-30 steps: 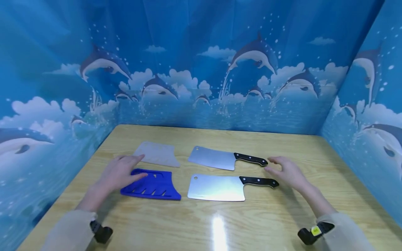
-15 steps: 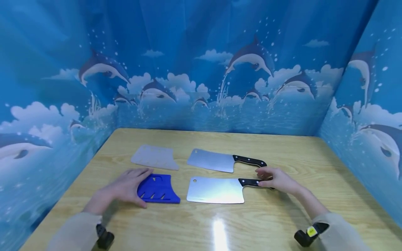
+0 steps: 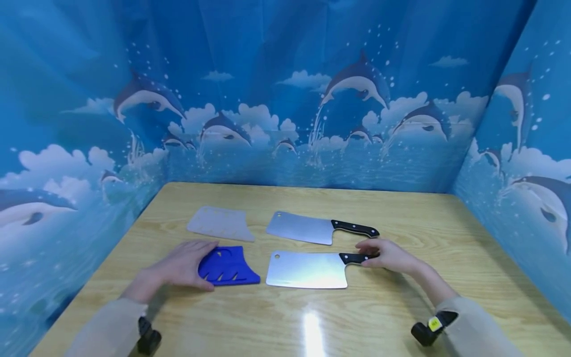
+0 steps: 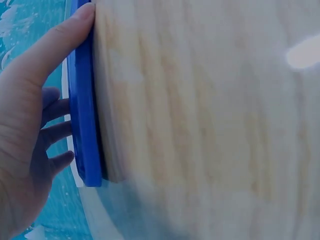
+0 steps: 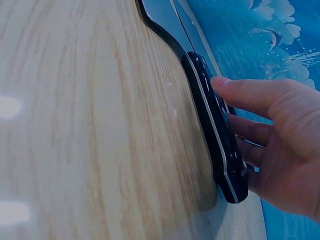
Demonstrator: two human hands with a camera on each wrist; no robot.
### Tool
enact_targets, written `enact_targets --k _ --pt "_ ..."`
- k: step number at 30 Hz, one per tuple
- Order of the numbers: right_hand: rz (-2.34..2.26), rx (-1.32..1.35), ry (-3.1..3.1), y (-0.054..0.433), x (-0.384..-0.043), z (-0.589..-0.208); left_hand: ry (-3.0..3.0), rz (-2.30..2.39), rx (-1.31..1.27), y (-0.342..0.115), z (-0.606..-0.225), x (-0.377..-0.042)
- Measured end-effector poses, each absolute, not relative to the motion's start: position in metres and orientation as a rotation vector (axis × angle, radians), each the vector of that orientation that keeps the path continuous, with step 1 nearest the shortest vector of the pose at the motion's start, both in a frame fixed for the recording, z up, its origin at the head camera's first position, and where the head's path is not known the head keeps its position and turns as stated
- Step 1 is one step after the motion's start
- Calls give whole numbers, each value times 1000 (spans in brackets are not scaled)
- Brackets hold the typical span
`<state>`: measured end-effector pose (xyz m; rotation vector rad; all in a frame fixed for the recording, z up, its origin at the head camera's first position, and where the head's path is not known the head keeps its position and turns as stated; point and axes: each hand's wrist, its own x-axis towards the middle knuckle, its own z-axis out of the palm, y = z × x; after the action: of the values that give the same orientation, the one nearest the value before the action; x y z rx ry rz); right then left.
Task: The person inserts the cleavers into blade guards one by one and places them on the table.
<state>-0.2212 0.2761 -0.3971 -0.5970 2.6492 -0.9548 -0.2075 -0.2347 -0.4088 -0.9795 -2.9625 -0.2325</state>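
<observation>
Behind the left hand (image 3: 188,264), the blue sheath (image 3: 231,267) is partly hidden.

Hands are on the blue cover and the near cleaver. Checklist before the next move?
1. Left hand on blue cover, thumb and fingers at opposite edges: ok.
2. Right hand on near cleaver's handle, thumb and fingers on opposite sides: ok.
3. Both hands away from near cleaver's blade: ok. Left is at the cover's far end, right is on the handle.
4. Blade shielded: not ok. It lies bare, a small gap from the cover.
5. Right hand not touching far cleaver: cannot tell. Fingers are close to its handle.
6. Grip firm enough: cannot tell.
</observation>
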Motion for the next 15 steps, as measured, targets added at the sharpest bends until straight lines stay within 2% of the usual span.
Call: enact_targets --k 15 --pt "-857 -680 2647 269 -229 -396 -3074 -172 -940 -220 -399 -204"
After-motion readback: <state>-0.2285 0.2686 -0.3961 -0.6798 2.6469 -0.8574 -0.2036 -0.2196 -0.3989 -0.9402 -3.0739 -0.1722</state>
